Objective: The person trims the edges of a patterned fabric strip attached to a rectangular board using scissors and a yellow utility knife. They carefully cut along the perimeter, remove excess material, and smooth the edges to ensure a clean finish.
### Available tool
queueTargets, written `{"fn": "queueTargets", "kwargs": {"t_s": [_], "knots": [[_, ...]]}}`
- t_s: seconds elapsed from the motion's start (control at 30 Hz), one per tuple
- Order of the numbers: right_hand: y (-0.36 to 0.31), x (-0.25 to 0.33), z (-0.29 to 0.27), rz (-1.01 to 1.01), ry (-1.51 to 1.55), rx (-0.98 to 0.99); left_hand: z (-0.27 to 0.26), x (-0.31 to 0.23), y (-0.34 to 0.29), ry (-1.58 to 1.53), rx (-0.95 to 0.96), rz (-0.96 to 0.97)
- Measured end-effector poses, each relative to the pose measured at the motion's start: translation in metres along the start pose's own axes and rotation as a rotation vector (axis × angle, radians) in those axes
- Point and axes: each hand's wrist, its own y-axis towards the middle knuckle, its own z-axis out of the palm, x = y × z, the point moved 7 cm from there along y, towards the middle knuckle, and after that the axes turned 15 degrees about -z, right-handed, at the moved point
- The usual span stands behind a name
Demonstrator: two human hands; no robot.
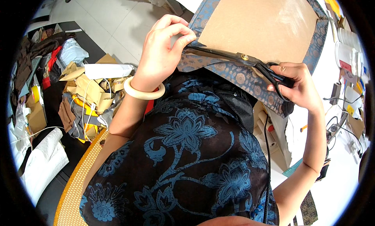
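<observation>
A pair of black-handled scissors (244, 57) is in my right hand (299, 83), with fingers through the handle loops. Its long blades lie along the near edge of a tan board (258, 25), reaching left toward my other hand. Blue brocade fabric with round brown flower motifs (242, 75) is folded over the board's edges, and a loose flap hangs on the near side below the blades. My left hand (166, 46) pinches the fabric at the board's near left corner, thumb and forefinger together, close to the blade tips. A cream bangle (142, 94) circles my left wrist.
On the left, a dark surface (64, 27) carries heaped cardboard, bags and cloth scraps. The white table (332, 148) at right holds cables, a power strip and a stack of white containers (349, 40). A woven yellow chair edge (74, 179) lies beside my left arm.
</observation>
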Motion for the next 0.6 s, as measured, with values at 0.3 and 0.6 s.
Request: {"fn": "queueTargets", "kwargs": {"t_s": [0.3,0.6], "knots": [[-0.085,0.005,-0.044,-0.044,-0.371,-0.454,-0.049,0.057,0.003,-0.517,-0.336,-0.193],[-0.262,-0.077,-0.013,0.404,-0.392,-1.356,-0.062,0.187,-0.004,0.746,-0.320,-0.397]]}}
